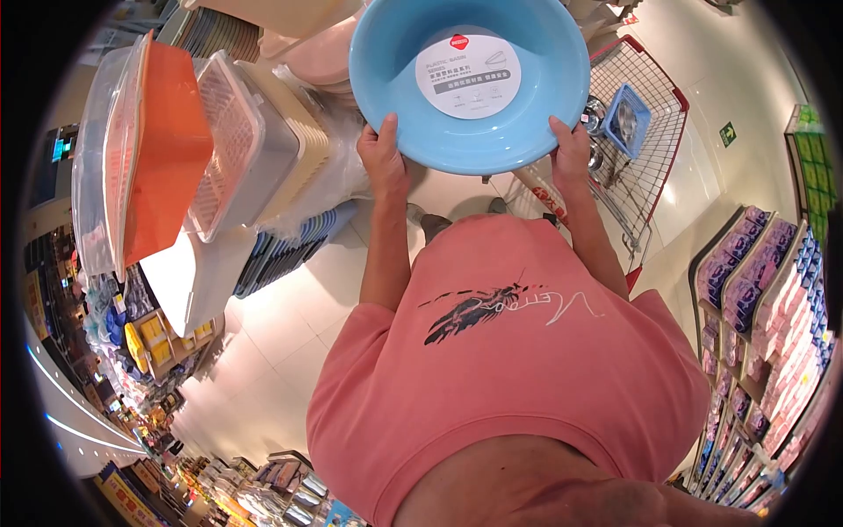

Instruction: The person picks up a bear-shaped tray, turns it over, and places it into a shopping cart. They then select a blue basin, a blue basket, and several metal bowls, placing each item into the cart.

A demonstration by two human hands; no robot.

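A light blue plastic basin (549, 105) is held up in front of me, its inside facing me. A round white label (468, 72) with a red logo is stuck to the basin's bottom. My left hand (384, 158) grips the near rim at the left, thumb over the edge and fingers hidden behind. At the right side of the rim, my right hand (571, 149) holds it the same way. Both forearms reach forward from a pink shirt.
Stacked plastic baskets and tubs, including an orange tub (167, 149), stand at the left. Ahead on the right is a wire shopping cart (660, 145) with a blue-framed item (627, 121) in it. Shelves of packaged goods (746, 263) line the right.
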